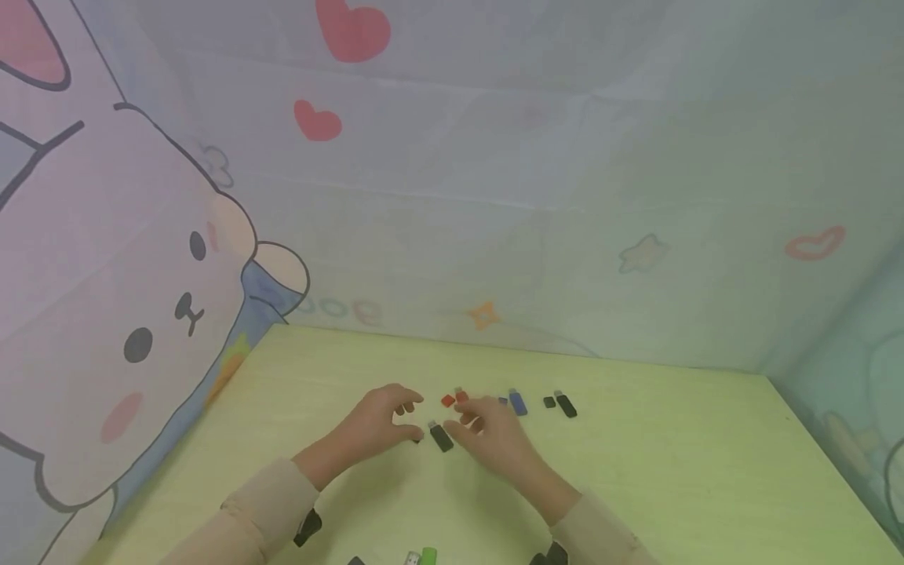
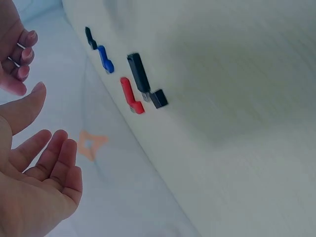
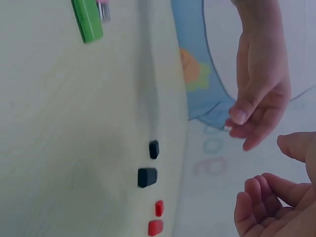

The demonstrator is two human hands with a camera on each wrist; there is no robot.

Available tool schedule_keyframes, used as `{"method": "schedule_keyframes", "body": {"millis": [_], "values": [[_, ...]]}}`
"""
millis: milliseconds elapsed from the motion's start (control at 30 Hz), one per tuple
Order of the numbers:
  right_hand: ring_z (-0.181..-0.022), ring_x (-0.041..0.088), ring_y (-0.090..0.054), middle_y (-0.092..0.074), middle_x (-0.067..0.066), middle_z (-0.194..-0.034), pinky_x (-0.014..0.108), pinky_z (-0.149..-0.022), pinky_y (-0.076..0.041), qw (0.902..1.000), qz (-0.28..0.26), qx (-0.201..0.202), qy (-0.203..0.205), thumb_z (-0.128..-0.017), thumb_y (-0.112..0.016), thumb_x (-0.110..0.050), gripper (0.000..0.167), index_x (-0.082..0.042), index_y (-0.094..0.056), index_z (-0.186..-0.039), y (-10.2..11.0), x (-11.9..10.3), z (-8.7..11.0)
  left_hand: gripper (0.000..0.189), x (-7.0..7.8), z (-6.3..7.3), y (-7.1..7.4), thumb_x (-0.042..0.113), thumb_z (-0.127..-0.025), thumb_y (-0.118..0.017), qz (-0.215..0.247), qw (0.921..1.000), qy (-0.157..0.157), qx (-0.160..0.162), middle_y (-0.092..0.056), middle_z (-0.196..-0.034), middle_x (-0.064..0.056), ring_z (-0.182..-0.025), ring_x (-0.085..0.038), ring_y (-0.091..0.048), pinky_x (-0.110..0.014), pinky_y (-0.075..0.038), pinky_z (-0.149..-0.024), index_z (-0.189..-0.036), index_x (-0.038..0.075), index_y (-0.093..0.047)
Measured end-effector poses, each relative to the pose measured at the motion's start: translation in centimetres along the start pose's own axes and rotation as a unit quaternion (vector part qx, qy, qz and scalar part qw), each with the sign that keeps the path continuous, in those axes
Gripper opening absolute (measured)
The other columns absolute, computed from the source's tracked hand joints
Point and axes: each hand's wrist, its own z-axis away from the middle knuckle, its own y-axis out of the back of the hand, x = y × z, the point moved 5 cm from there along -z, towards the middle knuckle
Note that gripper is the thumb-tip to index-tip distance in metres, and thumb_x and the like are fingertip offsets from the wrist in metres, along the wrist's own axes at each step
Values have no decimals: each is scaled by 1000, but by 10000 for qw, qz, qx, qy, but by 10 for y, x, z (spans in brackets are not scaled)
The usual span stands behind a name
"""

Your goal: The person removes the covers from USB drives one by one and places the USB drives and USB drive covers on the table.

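Note:
Between the two hands a black USB stick [image 1: 441,437] lies on the table, its metal plug bare. Its black cap [image 2: 159,98] sits apart beside the plug; in the head view the left thumb mostly covers it. My left hand [image 1: 370,424] hovers just left of the stick, fingers loosely bent and holding nothing. To the right, my right hand [image 1: 497,435] is also raised over the table, with nothing in its grasp. Behind them lie a red USB stick [image 1: 462,395], partly covered by the right fingers, and its red cap [image 1: 448,401].
Farther right along the back are a blue USB stick [image 1: 519,402] with a blue cap [image 1: 503,400], and another black stick [image 1: 566,405] beside its cap [image 1: 549,402]. A green piece [image 1: 428,556] lies at the near edge. A printed cloth [image 1: 459,196] rises behind the table.

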Motion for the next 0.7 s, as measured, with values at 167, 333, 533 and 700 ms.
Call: {"method": "schedule_keyframes", "body": {"millis": [167, 333, 533, 700], "values": [[-82, 17, -59, -62, 8, -96, 25, -66, -49, 9993, -124, -181, 287, -91, -66, -31, 39, 1, -64, -114, 2, -16, 23, 40, 22, 12, -5, 15, -81, -77, -33, 9972, -690, -289, -62, -100, -2, -94, -22, -58, -36, -49, -79, -117, 2, -64], [-82, 15, -59, -59, 0, -92, 25, -70, -49, 9982, -54, -361, 480, -91, -66, -34, 38, -3, -66, -113, 1, -25, 43, 32, 40, 25, -10, 16, -82, -77, -90, 9917, -1126, -617, -61, -98, 6, -91, -12, -54, -30, -47, -79, -112, 12, -67], [-82, 10, -55, -57, -6, -92, 24, -70, -48, 9965, 24, -682, 493, -91, -66, -35, 38, -5, -65, -113, -3, -23, 65, 37, 48, 39, -15, 14, -82, -76, -31, 9886, -1156, -965, -61, -106, 2, -96, -15, -56, -30, -48, -81, -116, 7, -64], [-81, 8, -55, -59, -1, -93, 23, -67, -47, 9944, -71, -974, 413, -90, -68, -31, 36, -3, -66, -111, -11, -14, 79, 38, 49, 50, -27, 15, -81, -77, -58, 9849, -1209, -1238, -63, -106, -1, -97, -17, -58, -28, -48, -82, -115, 5, -65]]}}
